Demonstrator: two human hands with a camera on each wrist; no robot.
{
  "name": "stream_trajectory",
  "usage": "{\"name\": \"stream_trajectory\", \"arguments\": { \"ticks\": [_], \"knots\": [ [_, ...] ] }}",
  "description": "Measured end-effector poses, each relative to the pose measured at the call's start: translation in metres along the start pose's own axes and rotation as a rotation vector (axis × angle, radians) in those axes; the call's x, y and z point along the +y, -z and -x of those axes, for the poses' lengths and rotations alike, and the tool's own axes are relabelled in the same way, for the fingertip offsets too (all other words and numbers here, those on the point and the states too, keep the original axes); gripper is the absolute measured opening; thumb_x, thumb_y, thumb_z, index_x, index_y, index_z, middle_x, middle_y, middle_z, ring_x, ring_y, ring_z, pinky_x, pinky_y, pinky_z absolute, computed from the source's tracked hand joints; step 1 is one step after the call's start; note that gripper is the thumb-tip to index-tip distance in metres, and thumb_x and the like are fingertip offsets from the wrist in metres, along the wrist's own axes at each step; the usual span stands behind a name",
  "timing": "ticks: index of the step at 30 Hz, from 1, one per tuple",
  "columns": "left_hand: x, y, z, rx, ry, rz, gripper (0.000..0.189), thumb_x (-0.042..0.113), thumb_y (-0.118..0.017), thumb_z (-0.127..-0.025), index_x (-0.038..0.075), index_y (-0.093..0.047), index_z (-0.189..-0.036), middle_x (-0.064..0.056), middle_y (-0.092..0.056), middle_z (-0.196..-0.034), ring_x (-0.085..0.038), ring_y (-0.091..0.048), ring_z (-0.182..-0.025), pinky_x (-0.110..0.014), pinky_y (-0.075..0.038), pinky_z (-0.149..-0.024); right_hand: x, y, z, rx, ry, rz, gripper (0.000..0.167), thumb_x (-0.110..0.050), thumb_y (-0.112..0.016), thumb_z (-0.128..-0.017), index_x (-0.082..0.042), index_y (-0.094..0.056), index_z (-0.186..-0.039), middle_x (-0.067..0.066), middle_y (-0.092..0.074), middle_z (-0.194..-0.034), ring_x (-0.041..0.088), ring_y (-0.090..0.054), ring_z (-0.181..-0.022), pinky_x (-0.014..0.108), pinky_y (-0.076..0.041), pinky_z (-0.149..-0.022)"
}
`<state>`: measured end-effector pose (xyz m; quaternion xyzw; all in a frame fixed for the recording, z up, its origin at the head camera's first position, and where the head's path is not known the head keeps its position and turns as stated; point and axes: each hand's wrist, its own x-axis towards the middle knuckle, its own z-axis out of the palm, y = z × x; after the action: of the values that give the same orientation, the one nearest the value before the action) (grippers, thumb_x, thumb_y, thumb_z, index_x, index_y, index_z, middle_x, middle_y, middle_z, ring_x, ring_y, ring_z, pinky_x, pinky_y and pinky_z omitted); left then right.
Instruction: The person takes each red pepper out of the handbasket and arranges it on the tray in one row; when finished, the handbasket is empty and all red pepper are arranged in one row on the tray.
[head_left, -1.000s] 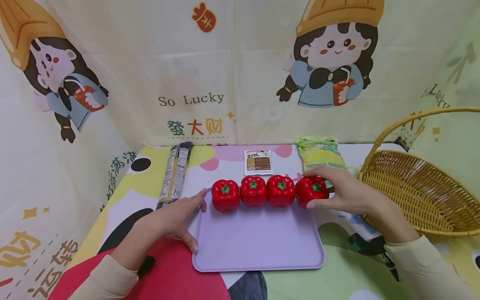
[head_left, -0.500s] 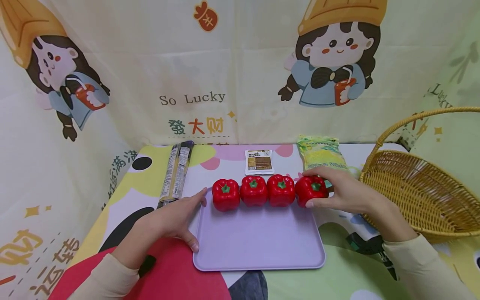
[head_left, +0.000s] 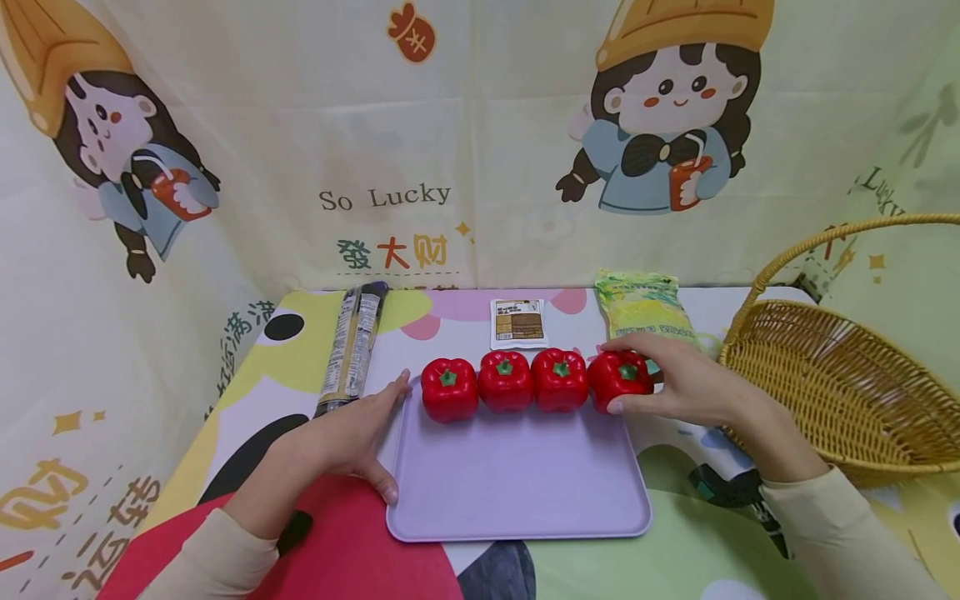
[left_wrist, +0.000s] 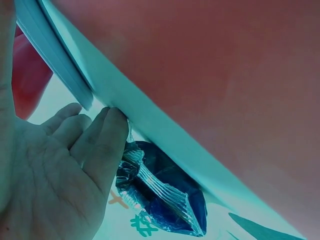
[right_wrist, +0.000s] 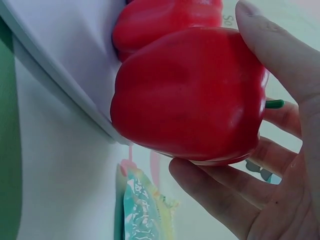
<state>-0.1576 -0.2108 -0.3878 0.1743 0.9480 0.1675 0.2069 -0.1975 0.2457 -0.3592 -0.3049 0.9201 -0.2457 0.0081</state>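
Four red bell peppers with green stems stand in a row along the far side of a lilac tray [head_left: 517, 483]. My right hand [head_left: 697, 383] grips the rightmost bell pepper [head_left: 618, 385] between thumb and fingers, tilted at the tray's far right corner. In the right wrist view that bell pepper [right_wrist: 190, 95] presses close against its neighbour [right_wrist: 165, 20]. At the tray's left side, my left hand [head_left: 345, 442] rests with thumb on the edge and fingers extended near the far corner. The leftmost bell pepper [head_left: 449, 392] sits just inside that corner.
A long shiny packet [head_left: 351, 350] lies behind the left hand. A small flat sachet [head_left: 519, 325] and a yellow-green bag [head_left: 641, 308] lie along the back. The wicker basket [head_left: 847, 383] stands at right, beside the right forearm.
Over the last half second the row of bell peppers has shifted slightly left on the tray, with the right hand moving along. The left fingertips have risen a little; the tray stays put.
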Motion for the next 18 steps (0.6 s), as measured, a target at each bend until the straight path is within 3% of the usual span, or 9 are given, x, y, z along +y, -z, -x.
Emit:
{"name": "stream_trajectory", "arguments": {
  "ticks": [4, 11, 18],
  "knots": [
    [0.0005, 0.0012, 0.0009, -0.003, 0.002, 0.001, 0.154, 0.063, -0.095, -0.049, 0.010, -0.009, -0.165, -0.007, -0.032, -0.165, -0.030, -0.032, -0.152, -0.050, -0.038, -0.117, -0.0001, -0.0017, -0.0011, -0.004, -0.004, -0.029, 0.079, -0.047, -0.090, -0.076, -0.018, -0.056, -0.141, 0.003, -0.061, -0.135, 0.024, -0.057, -0.120, 0.032, -0.060, -0.081],
    [0.0007, 0.0031, 0.0022, -0.002, -0.026, 0.008, 0.152, 0.063, -0.095, -0.050, 0.005, -0.012, -0.164, -0.013, -0.026, -0.168, -0.036, -0.031, -0.152, -0.054, -0.038, -0.117, -0.0015, -0.0047, -0.0043, -0.011, -0.012, -0.047, 0.076, -0.048, -0.088, -0.078, -0.016, -0.057, -0.140, 0.005, -0.062, -0.132, 0.026, -0.057, -0.120, 0.037, -0.061, -0.082],
    [-0.0007, 0.0016, 0.0023, -0.009, -0.011, -0.003, 0.153, 0.063, -0.095, -0.050, 0.008, -0.009, -0.165, -0.010, -0.025, -0.168, -0.033, -0.029, -0.153, -0.052, -0.037, -0.118, -0.0023, -0.0066, -0.0069, -0.020, -0.012, -0.059, 0.075, -0.048, -0.088, -0.078, -0.015, -0.058, -0.139, 0.002, -0.063, -0.130, 0.023, -0.058, -0.117, 0.032, -0.058, -0.081]
  ]
}}
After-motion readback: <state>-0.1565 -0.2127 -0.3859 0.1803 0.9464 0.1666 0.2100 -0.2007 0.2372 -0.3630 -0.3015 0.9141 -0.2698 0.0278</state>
